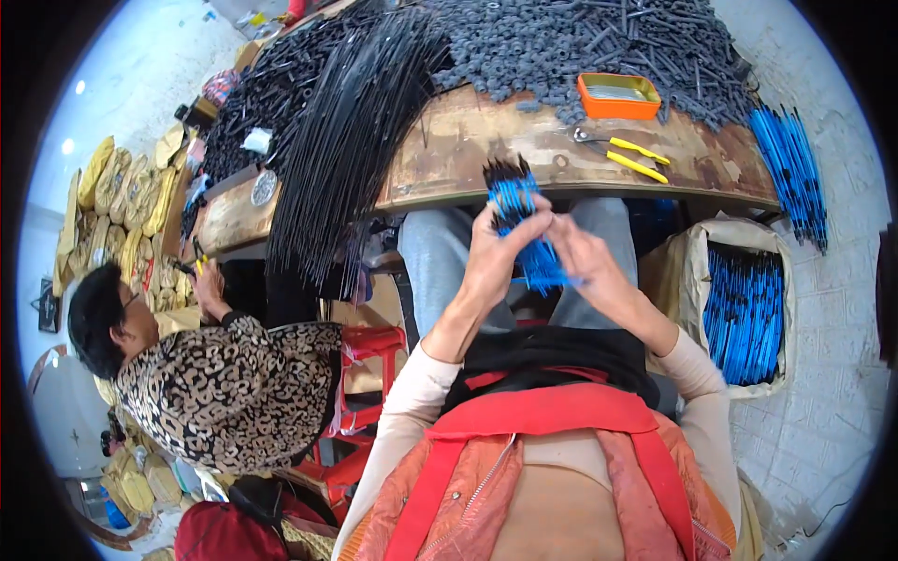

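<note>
Centre of the frame, and here is the bundle of thin blue, black-tipped rods (511, 198), held up over the lap just off the worktable's (449, 150) near edge! The left hand (488, 251) has it, fingers curled around the blue shafts from the left, thumb laid across. The right hand (587, 251) is close in at the lower right, fingers bent toward the bundle's lower part; they blur, so whether they pinch a rod I cannot tell. Look at the long axis: roughly up and down the frame, black tips at the top, lower ends drifting slightly right. From the right hand, the bundle lies to the left; the left hand is the nearer, already wrapped around it. Above right, yellow-handled pliers (640, 168) rest on the wood, apart from both hands.
</note>
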Tool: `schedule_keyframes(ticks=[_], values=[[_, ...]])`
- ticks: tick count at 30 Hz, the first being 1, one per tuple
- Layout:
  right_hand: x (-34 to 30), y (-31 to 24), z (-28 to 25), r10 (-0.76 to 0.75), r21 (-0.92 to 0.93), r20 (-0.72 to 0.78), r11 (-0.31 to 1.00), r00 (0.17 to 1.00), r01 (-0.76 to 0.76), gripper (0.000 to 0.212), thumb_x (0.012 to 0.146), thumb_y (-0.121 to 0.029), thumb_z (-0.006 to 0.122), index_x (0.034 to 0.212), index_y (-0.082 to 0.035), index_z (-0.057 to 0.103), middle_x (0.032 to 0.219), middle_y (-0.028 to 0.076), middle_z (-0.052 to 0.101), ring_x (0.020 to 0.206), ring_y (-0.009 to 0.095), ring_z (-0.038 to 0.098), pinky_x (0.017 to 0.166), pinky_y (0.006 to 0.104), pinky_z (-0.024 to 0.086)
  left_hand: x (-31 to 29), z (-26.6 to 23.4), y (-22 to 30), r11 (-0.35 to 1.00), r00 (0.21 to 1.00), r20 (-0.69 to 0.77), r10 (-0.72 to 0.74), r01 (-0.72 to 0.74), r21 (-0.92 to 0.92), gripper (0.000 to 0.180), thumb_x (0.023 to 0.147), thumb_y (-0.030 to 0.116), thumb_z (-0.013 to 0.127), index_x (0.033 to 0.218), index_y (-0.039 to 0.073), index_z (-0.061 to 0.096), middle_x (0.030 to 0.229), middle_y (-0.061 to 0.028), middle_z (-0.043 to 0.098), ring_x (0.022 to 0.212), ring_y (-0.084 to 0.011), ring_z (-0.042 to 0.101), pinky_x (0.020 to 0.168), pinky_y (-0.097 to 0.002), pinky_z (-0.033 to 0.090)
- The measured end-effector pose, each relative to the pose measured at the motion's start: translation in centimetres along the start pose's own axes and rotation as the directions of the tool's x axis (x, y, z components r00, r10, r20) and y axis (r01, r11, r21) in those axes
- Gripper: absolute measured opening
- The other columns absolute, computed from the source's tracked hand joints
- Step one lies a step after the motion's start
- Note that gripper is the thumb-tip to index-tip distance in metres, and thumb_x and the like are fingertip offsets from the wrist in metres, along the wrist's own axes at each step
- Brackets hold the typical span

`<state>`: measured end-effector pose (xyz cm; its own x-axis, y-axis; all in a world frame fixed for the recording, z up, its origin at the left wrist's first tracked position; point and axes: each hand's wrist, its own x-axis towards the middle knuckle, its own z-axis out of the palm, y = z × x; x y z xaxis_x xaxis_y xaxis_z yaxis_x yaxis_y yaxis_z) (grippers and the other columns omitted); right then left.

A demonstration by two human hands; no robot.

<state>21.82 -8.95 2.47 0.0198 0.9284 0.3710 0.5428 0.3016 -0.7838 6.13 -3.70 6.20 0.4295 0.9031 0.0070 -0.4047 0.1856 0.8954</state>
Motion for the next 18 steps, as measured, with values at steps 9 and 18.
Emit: schedule_keyframes(ticks=[9,18], values=[[6.2,2.2,-8.4,0.082,-0.423,0.722,0.838,0.687,0.345,0.02,0.088,-0.022,0.058,0.099,-0.006,0.063,0.087,0.017,0.065,0.08,0.035,0.064,0.069,0.0456,0.051,2.8,-2.5,-2.0,0.925,0.944,0.262,-0.2,0.27,-0.268,0.065,0.099,0.055,0.036,0.137,0.003,0.043,0.129,-0.0218,0.057,0.12,-0.0307,0.056,0.102,-0.0426,0.045],[22.9,14.4,-14.9,0.02,-0.728,0.294,0.652,0.956,0.211,0.017,0.078,-0.015,0.065,0.091,-0.007,0.071,0.088,0.015,0.068,0.086,0.033,0.066,0.076,0.0411,0.053,6.0,-3.2,-3.3,0.907,0.989,0.123,0.081,-0.124,0.403,0.03,0.093,0.0,0.057,0.123,-0.006,0.057,0.11,-0.0153,0.069,0.103,-0.0216,0.066,0.092,-0.0317,0.051]])
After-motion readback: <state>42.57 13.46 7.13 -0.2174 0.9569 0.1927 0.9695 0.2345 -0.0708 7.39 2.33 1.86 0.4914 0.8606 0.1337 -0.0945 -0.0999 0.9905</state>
